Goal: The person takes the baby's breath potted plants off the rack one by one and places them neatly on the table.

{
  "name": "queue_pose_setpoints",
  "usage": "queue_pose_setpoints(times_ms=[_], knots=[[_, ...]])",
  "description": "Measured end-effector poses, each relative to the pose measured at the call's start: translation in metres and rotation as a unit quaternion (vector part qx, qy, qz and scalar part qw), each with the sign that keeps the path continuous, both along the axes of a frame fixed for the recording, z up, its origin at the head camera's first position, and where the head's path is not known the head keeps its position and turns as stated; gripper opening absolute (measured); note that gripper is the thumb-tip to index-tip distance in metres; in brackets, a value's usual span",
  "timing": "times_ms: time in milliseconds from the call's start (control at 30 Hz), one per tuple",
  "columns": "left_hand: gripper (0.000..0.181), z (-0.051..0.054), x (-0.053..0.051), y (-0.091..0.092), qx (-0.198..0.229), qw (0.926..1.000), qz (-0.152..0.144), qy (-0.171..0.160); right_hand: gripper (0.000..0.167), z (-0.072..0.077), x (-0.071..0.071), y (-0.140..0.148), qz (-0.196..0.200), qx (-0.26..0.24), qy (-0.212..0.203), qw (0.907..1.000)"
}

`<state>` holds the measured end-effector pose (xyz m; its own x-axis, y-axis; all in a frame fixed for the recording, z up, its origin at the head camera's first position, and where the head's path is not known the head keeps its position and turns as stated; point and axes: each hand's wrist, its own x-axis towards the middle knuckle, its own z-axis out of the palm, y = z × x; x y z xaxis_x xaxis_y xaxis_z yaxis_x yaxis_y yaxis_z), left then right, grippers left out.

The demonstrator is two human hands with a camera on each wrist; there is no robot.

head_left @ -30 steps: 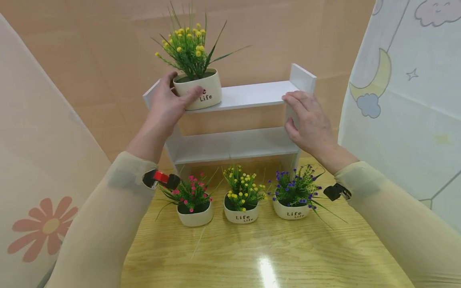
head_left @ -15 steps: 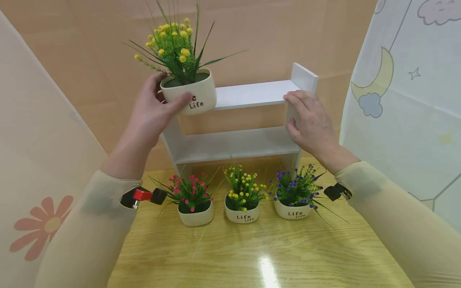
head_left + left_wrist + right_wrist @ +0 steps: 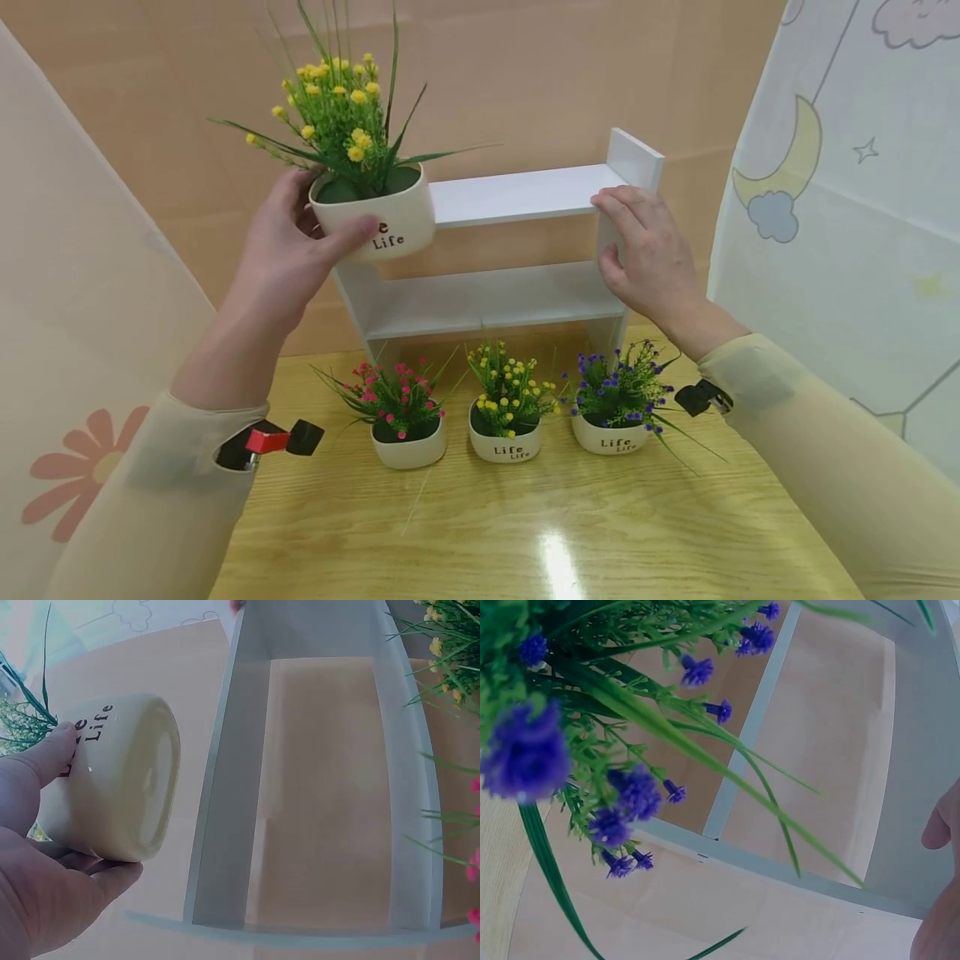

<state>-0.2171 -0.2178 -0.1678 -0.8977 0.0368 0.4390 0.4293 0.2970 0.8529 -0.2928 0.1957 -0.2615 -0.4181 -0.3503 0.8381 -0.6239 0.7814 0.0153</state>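
My left hand (image 3: 281,250) grips a cream pot of yellow flowers (image 3: 375,221), thumb across the "Life" lettering and fingers behind it. In the left wrist view the pot's base (image 3: 154,780) is apart from the white shelf (image 3: 225,787). The pot is level with the left end of the top board, hiding that corner. My right hand (image 3: 648,250) rests on the right end of the shelf's top board (image 3: 525,192), fingertips at its front edge. Only part of this hand (image 3: 941,877) enters the right wrist view.
On the wooden table (image 3: 480,525), before the shelf, stand three pots: pink flowers (image 3: 401,396), smaller yellow flowers (image 3: 506,400) and purple flowers (image 3: 615,392). The purple blooms (image 3: 634,795) crowd the right wrist view. Printed cloth (image 3: 847,208) hangs on both sides.
My left hand has carried the yellow-flower pot off the top board, moving left and toward me. The right hand has stayed at the shelf's right end.
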Motion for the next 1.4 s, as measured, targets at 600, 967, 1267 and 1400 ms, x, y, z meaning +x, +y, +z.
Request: queue_pose_setpoints(times_ms=[600,967,1267,1400], knots=[[0.082,-0.032,0.03,-0.057,0.011,0.9996,-0.018,0.017,0.063,0.002,0.002,-0.001,-0.005,0.003,0.002,1.0],[0.085,-0.056,0.043,-0.094,-0.044,0.9983,0.038,0.008,0.064,0.001,0.003,-0.001,-0.006,0.006,0.0,1.0],[0.085,-0.082,0.052,-0.128,0.037,0.9992,0.01,-0.012,0.064,0.001,0.003,-0.002,-0.006,0.003,0.0,1.0],[0.078,-0.094,0.057,-0.141,0.032,0.9992,0.017,-0.018,0.064,0.001,0.004,-0.001,-0.006,0.005,0.0,1.0]])
